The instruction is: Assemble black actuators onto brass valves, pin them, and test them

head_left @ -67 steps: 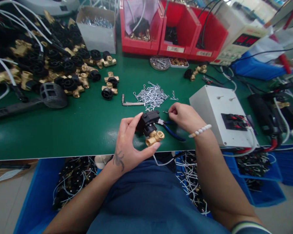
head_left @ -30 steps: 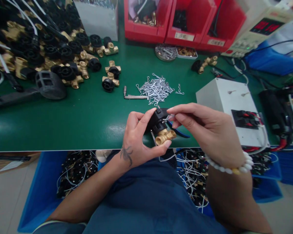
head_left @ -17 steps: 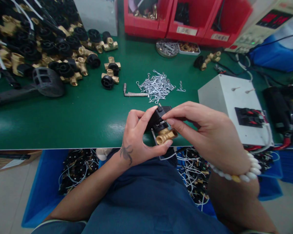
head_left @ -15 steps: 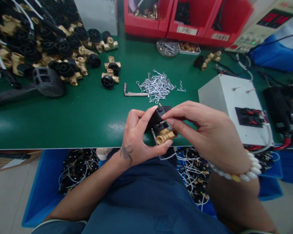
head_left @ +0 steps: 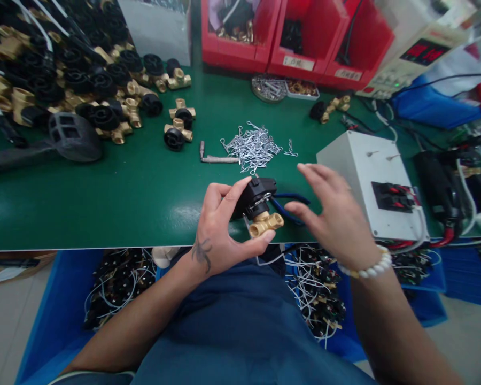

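The left hand (head_left: 220,230) pinches the valve (head_left: 260,206) near the front edge of the table (head_left: 136,214), the right hand (head_left: 332,216) is spread and empty beside it, and the little wire clip (head_left: 264,198) could pop off if it sits loose.

Your right hand (head_left: 339,222) has moved away from the black plastic and brass valve (head_left: 264,224), and its fingers are now spread apart. The thin silver wire clip (head_left: 260,201), which they pinched before, now sits at the valve's black neck. The blue-handled pliers (head_left: 285,212) have become visible again.
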Motion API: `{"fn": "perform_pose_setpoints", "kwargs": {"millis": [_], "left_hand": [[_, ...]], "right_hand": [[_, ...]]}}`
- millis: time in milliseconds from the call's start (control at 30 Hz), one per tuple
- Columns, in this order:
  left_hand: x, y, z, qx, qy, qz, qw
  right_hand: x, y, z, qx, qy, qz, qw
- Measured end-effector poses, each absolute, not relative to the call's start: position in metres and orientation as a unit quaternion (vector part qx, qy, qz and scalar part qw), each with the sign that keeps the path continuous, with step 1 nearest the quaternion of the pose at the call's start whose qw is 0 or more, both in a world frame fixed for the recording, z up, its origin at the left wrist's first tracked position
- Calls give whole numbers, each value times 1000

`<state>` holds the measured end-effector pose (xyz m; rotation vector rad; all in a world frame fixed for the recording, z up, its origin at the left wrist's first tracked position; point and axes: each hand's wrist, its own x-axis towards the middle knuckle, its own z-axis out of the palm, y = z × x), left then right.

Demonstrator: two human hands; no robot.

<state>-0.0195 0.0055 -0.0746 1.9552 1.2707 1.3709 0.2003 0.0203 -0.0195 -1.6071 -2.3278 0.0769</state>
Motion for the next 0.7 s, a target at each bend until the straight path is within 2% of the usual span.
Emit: {"fn": "perform_pose_setpoints", "kwargs": {"millis": [100, 200, 333, 400, 467, 533, 600, 667, 700], "left_hand": [[-19, 6, -75, 704, 454, 500, 219], [-20, 6, -76, 704, 449, 506, 217], [-21, 6, -76, 701, 451, 504, 227], [-22, 6, -76, 700, 452, 501, 234], [-22, 6, -76, 701, 449, 501, 235], [-22, 7, -75, 705, 445, 500, 235], [-22, 7, -75, 708, 439, 500, 235], [-22, 7, -75, 710, 435, 500, 238], [-22, 7, -75, 710, 435, 501, 237]], "right_hand": [[210, 6, -47, -566, -823, -29, 43], [209, -2, -57, -603, -796, -28, 49], [212, 6, -33, -640, -708, 231, 191], [214, 10, -8, -594, -663, 362, 277], [212, 11, 16, -530, -633, 422, 376], [206, 8, 32, -508, -611, 385, 469], [198, 6, 36, -534, -608, 261, 525], [193, 5, 30, -555, -635, 153, 516], [193, 5, 27, -557, -677, 136, 462]]}}
